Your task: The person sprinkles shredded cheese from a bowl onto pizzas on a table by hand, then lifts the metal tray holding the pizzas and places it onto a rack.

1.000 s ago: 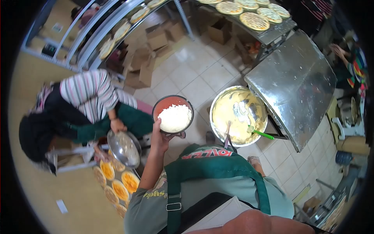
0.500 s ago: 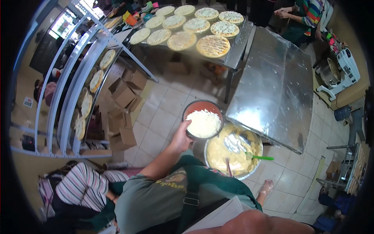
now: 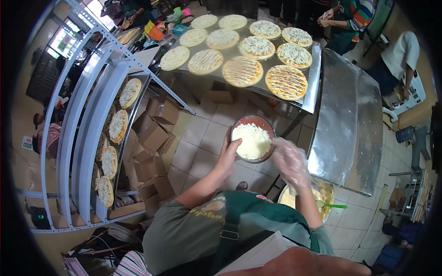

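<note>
My left hand grips the rim of a reddish-brown bowl, its thumb inside the edge. White grated or crumbled topping fills much of the bowl. On the bowl's right side is my right hand in a clear plastic glove, its fingertips at the rim; motion blurs its fingers. Below my right forearm, partly hidden, stands a large basin of pale yellow mixture with a green-handled utensil in it. Ahead, round topped flatbreads lie in rows on a metal table.
A bare metal surface stands at the right. At the left, a rack holds more topped flatbreads. Cardboard boxes lie on the floor beside it. People stand beyond the tables, another person at the right.
The view has turned toward the flatbread table. My left hand has carried the bowl forward, away from the basin. My gloved right hand has risen to the bowl. The co-worker at left has mostly left view.
</note>
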Action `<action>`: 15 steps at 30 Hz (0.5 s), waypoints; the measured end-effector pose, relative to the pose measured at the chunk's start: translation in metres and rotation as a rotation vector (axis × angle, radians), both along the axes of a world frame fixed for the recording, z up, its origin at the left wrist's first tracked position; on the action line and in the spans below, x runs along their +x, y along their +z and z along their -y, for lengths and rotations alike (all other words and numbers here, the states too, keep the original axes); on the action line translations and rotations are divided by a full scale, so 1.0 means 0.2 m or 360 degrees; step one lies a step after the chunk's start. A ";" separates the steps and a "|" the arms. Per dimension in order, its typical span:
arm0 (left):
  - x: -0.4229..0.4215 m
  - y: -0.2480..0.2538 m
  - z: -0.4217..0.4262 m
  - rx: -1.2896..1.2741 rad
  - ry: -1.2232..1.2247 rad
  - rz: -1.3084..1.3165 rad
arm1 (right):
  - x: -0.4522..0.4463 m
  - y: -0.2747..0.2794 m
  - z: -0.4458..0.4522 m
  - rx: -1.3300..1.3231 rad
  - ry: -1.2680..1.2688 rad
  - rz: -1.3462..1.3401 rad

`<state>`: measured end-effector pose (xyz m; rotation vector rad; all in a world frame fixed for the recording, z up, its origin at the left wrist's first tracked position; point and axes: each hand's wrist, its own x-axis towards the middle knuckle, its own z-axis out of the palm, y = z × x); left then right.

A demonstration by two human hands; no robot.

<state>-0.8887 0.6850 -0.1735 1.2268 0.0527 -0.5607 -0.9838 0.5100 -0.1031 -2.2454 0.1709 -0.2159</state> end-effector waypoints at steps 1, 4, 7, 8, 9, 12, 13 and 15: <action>0.03 -0.01 -0.05 -0.0005 0.0003 0.0008 | 0.08 -0.06 -0.06 -0.0161 0.0101 0.0069; 0.05 -0.07 -0.19 -0.0162 -0.0048 -0.0049 | 0.32 -0.20 -0.24 -0.0425 0.0229 0.0133; 0.06 -0.08 -0.26 -0.0152 -0.0109 0.0080 | 0.53 -0.24 -0.38 -0.0578 0.0487 0.0078; 0.07 -0.09 -0.30 -0.0157 -0.0049 -0.0103 | 0.57 -0.25 -0.42 -0.0620 0.0723 0.0018; 0.07 -0.09 -0.33 -0.0159 0.0011 -0.0292 | 0.59 -0.27 -0.47 -0.0611 0.0736 0.0012; 0.14 -0.01 -0.38 -0.0184 0.0152 -0.0459 | 0.69 -0.13 -0.57 -0.0450 0.1233 -0.0365; 0.17 0.01 -0.38 -0.0165 0.0198 -0.0513 | 0.73 -0.16 -0.56 -0.0454 0.1251 -0.0361; 0.24 -0.05 -0.40 -0.0147 0.0219 -0.0544 | 0.83 -0.32 -0.50 -0.0704 0.1413 -0.0048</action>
